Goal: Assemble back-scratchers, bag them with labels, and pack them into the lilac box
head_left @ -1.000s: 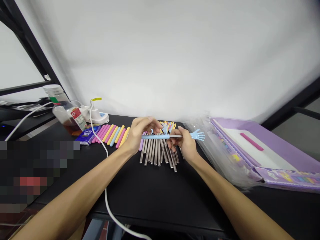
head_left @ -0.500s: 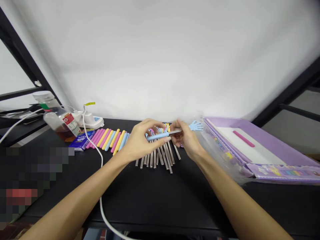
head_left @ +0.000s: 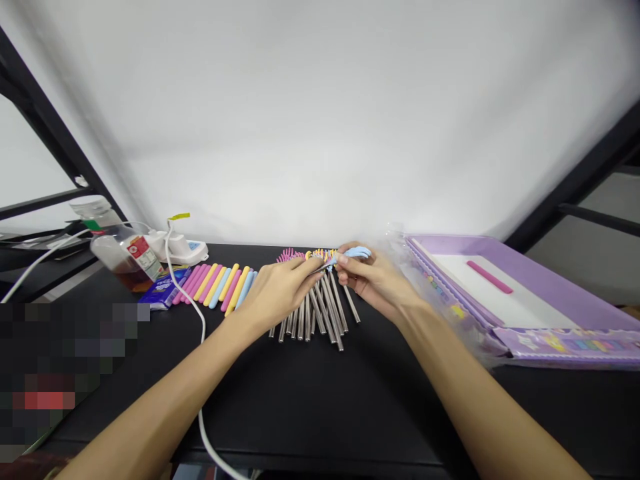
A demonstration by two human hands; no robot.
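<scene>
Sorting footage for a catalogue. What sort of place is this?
Probably a small assembly bench: a black table holds rows of coloured handles, a fan of metal rods and a purple tray, while the left hand and right hand work a blue hand-shaped piece.

Pink, yellow, lt-blue handles [head_left: 220, 287]; silver rods [head_left: 310, 320]; lilac tray [head_left: 540, 283] w/ white base

Probably white backdrop [head_left: 320, 120], black metal frame [head_left: 50, 111], black tabletop [head_left: 320, 413].
</scene>
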